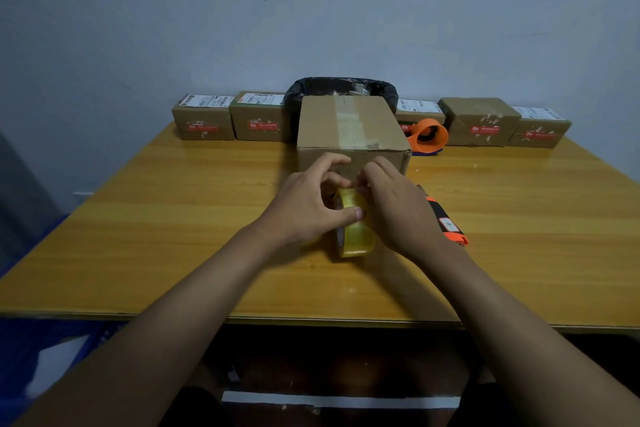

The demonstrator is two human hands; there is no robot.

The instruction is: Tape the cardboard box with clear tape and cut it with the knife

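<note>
A brown cardboard box (349, 125) stands in the middle of the wooden table (173, 204), with a strip of clear tape along its top seam. Just in front of it a roll of clear yellowish tape (355, 232) stands on edge. My left hand (308, 204) grips the roll, thumb pressed on its outer face. My right hand (398, 204) pinches at the top of the roll, close to the box's front face. An orange and black knife (448, 222) lies on the table to the right, partly hidden by my right hand.
Several small labelled parcels (204, 118) line the far edge against the wall. A bin with a black bag (341, 87) sits behind the box. An orange tape dispenser (429, 135) rests at the back right of the box.
</note>
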